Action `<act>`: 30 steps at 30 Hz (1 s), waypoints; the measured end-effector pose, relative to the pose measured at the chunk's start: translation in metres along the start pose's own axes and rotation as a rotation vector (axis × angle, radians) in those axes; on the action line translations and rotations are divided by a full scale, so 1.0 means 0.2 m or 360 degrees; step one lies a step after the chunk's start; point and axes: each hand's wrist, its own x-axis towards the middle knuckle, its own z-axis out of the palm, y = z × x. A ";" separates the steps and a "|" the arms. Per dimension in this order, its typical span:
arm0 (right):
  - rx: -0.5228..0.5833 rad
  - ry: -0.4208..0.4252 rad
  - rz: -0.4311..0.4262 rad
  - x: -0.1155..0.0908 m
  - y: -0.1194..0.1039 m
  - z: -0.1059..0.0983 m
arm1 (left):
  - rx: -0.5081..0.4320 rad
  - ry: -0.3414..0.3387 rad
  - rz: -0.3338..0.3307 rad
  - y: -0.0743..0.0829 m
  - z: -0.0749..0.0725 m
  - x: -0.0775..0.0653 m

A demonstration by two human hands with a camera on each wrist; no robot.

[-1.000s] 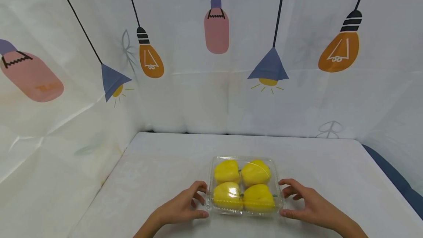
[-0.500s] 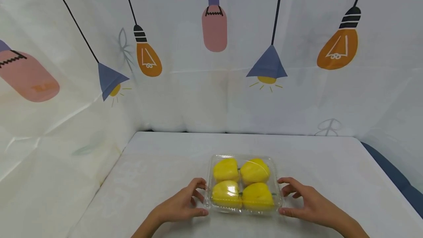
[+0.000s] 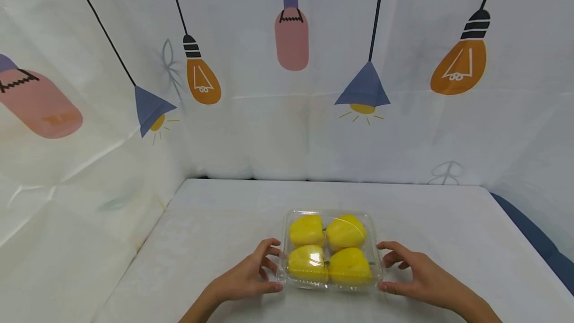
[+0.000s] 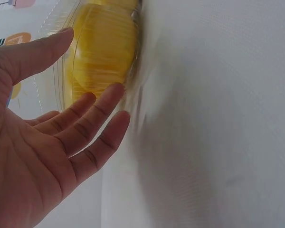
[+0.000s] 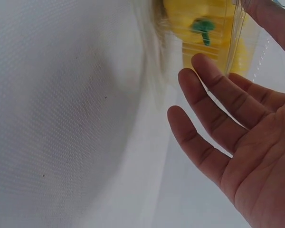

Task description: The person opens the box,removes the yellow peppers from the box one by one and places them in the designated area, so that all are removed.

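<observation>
A clear plastic clamshell box (image 3: 329,287) lies on the white table, its lid down. Inside it sit several yellow bell peppers (image 3: 347,265) in two rows; a green stem (image 5: 203,28) shows through the side wall in the right wrist view. To the left of the box is my left hand (image 3: 245,277), thumb and fingertips right at its edge, fingers loosely bent and spread. My right hand (image 3: 419,278) mirrors it on the other side, with its thumb near the front corner. Both palms stand apart from the walls, and neither hand is wrapped around the box.
The white table (image 3: 224,213) stretches out behind the box to a back edge. A pale curtain (image 3: 251,138) printed with lamps and bulbs hangs behind and at the left. Something dark blue (image 3: 533,228) shows past the table's right edge.
The head view has shifted slightly. My left fingers have lifted and spread a little at the box's edge; the box and my right hand keep their places.
</observation>
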 end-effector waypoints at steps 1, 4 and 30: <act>0.0001 -0.0004 0.0007 0.00 0.00 0.00 | -0.0005 0.0004 0.0011 0.00 0.00 0.00; 0.0009 -0.0017 0.0019 0.00 0.00 0.00 | -0.0032 0.0021 0.0038 -0.01 0.00 0.00; 0.0022 0.0002 -0.0121 -0.02 0.01 0.01 | -0.0626 -0.0041 -0.0045 -0.04 0.00 0.02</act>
